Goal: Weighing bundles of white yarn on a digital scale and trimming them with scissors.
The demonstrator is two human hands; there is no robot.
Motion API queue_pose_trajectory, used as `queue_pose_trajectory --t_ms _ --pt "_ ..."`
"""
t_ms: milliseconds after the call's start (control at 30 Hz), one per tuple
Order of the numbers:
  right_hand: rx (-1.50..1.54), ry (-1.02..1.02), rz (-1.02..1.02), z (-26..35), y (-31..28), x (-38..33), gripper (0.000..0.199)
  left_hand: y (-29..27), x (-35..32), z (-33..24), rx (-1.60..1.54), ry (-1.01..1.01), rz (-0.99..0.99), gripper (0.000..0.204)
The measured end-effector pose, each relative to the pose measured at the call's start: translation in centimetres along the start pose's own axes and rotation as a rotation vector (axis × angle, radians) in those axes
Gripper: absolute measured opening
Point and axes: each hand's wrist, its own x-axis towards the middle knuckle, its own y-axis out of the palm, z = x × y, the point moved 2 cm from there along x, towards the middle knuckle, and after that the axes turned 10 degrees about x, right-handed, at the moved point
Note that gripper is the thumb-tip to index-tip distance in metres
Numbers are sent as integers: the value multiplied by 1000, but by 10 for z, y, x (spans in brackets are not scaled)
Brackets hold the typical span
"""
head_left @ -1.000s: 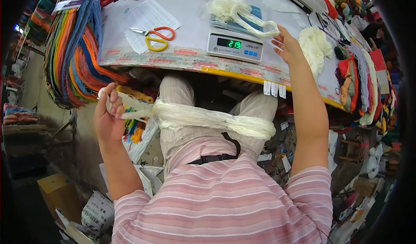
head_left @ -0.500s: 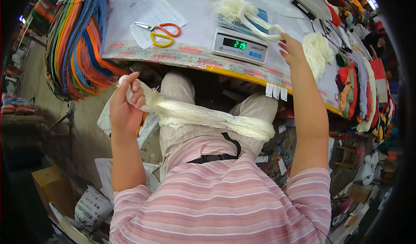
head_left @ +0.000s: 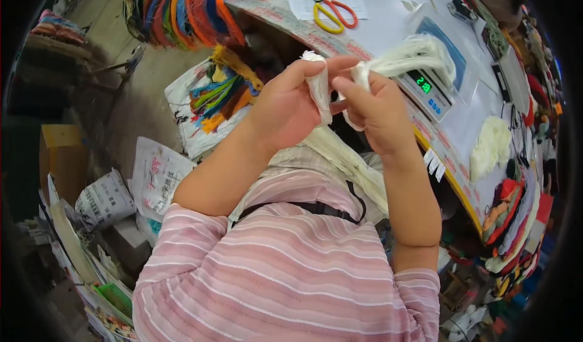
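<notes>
Both hands are close together above my lap. My left hand point(head_left: 290, 102) is closed, its thumb pinching one end of a cream thread hank point(head_left: 343, 160); the rest of that hank hangs down across my lap. Between thumb and fingers, my right hand point(head_left: 381, 108) holds the end of a second bundle of cream thread point(head_left: 416, 55). That bundle's loose strands trail back over a digital scale point(head_left: 432, 98) with a lit green display. Fingers of the two hands overlap or nearly touch, so the exact contact is hard to see.
Scissors point(head_left: 331, 15) with red and yellow handles lie on paper at the far side of the table. Another cream hank point(head_left: 492, 147) rests right of the scale. Multicoloured threads point(head_left: 182, 8) hang at the left table end; a colourful bundle point(head_left: 225, 90) lies on white sacking below.
My right hand has drawn the thread bundle's end from the scale toward my left hand. My left hand has moved right with its hank. The view has turned left.
</notes>
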Motion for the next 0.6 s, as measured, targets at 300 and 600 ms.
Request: queue_pose_trajectory --t_ms 300,600 --pt "44 -68 -12 -13 14 0 16 -11 -11 -1 -32 27 80 50" --pt "56 -124 -23 -15 17 -6 9 -11 -14 -3 76 73 101 51"
